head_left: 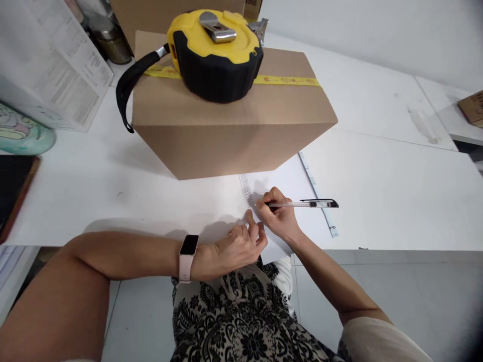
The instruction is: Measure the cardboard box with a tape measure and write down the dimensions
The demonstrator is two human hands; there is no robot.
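Observation:
My right hand is closed around a clear pen with a black clip. The pen's tip end is at the left edge of a white sheet of paper, beside a narrow column of small handwriting. My left hand rests at the paper's lower left, one finger stretched towards the writing and the others loosely bent and apart. Just beyond both hands stands a brown cardboard box, covering the far part of the sheet. On top of the box sits a yellow and black tape measure with a black wrist strap.
A ruler-like strip lies along the paper's right side on the white table. At the left are a printed white carton, a mint-green item, a dark brown-edged object and a jar. Another small box sits far right.

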